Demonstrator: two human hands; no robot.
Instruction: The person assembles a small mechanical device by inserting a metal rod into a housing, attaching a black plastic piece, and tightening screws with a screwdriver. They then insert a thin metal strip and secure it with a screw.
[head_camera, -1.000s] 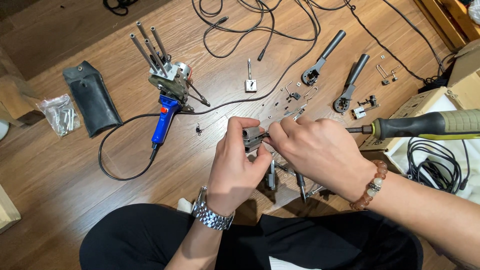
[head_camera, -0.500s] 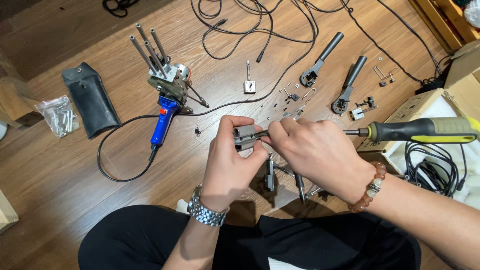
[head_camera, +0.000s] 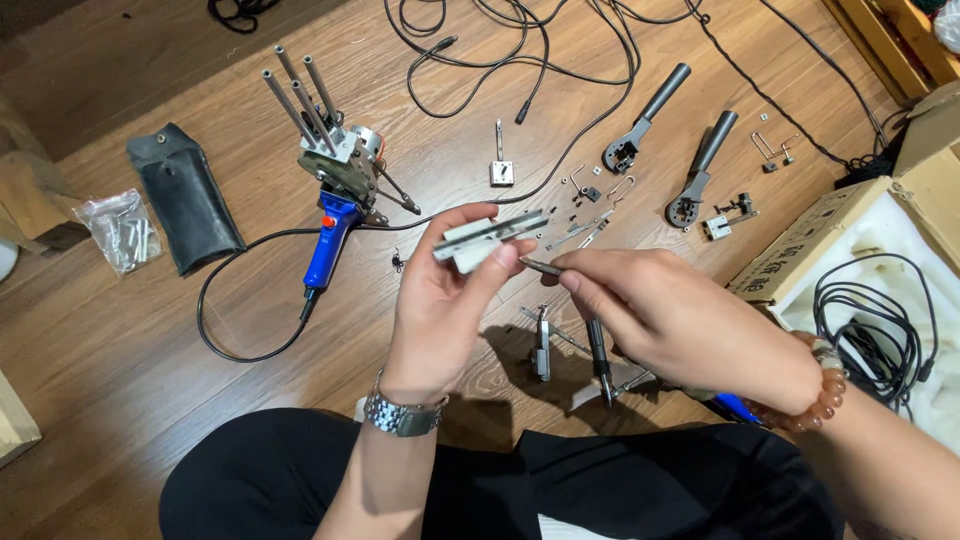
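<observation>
My left hand (head_camera: 445, 310) holds a small silver metal block (head_camera: 490, 238) up over the wooden floor, thumb on its lower edge. My right hand (head_camera: 690, 325) pinches a thin screwdriver shaft (head_camera: 543, 266). Its tip points left and sits just below the block's right end. The screwdriver's handle is hidden behind my right hand. A metal watch is on my left wrist and a bead bracelet on my right.
A blue-handled tool with metal rods (head_camera: 335, 175) lies at the left, beside a black pouch (head_camera: 185, 200) and a bag of small parts (head_camera: 120, 230). Two black-handled metal pieces (head_camera: 700, 170), loose screws and cables lie ahead. At the right stands a cardboard box (head_camera: 830, 235).
My left hand has turned the metal block and lifted it a little. The screwdriver's green and black handle, which stuck out to the right, is now out of sight.
</observation>
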